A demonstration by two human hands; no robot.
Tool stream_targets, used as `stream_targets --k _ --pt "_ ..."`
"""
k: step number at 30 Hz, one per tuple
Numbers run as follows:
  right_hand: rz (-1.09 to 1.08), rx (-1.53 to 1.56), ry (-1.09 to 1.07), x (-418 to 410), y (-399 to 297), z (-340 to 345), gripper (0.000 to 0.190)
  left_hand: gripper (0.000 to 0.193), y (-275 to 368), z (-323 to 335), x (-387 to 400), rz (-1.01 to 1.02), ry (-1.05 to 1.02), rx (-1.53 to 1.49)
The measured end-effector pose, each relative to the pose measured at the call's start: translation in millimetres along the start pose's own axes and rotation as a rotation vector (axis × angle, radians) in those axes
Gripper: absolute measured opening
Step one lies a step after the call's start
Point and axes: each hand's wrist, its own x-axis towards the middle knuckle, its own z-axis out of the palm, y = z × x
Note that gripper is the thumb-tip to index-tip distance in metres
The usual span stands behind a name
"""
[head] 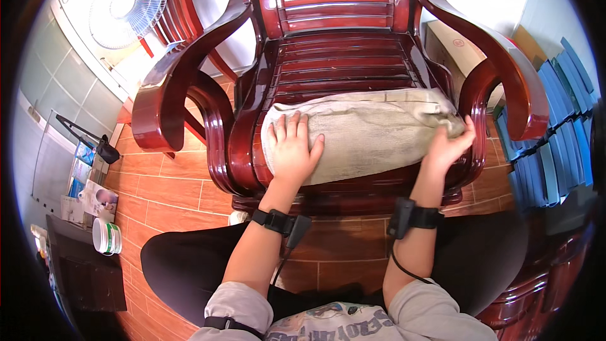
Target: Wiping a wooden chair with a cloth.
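A folded beige-grey cloth (364, 139) lies across the front of the slatted seat of a glossy red-brown wooden armchair (341, 64). My left hand (292, 149) rests flat on the cloth's left end, its fingers spread and the thumb apart. At the right end, the fabric is bunched up, and my right hand (447, 144) has it between thumb and fingers. Some of that hand's fingertips are blurred or hidden by the folds. Both wrists carry black straps with small devices and cables.
Curved armrests (158, 113) flank the seat. An electric fan (128, 4) stands at the back left. A white bucket (106, 236) is on the tiled floor (175, 199) at left. Stacked blue items (551, 151) and a cardboard box (447, 49) are at right.
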Motion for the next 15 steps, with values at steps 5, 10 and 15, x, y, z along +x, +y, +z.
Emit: stream_targets --k 5,10,15 --pt "-0.325 -0.083 -0.08 -6.7 -40.2 -2.5 0.057 0.049 -1.2 -2.8 0.2 -0.002 0.006 0.035" --pt "-0.377 0.265 -0.592 -21.5 -60.9 10.3 0.057 0.049 1.5 -2.4 1.1 0.009 0.005 0.04" --pt "-0.4 0.444 -1.324 -87.6 -94.4 17.7 0.058 0.053 -5.1 5.4 -1.3 0.014 -0.012 0.031"
